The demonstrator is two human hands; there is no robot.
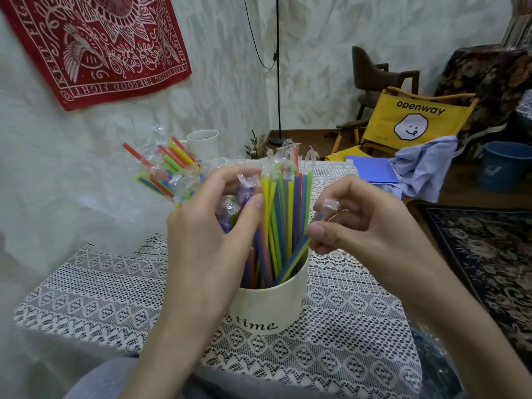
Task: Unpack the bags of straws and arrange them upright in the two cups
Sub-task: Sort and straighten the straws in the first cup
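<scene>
A cream cup (pixel 267 306) marked "time" stands at the middle of the lace-covered table (pixel 86 289). Many wrapped straws (pixel 285 214) in yellow, green, blue and orange stand upright in it. My left hand (pixel 207 226) grips several of the left-side straws between thumb and fingers. My right hand (pixel 351 223) pinches a blue and yellow straw (pixel 299 254) that leans at the cup's right rim. A second white cup (pixel 203 144) stands farther back, with a loose pile of wrapped straws (pixel 167 171) lying in front of it.
A small dried plant (pixel 254 145) sits behind the straws. A blue folder (pixel 371 169) and a striped shirt (pixel 426 168) lie at the table's far right. Beyond are a yellow chair (pixel 408 119), a blue bucket (pixel 503 165) and a lamp pole (pixel 277 70).
</scene>
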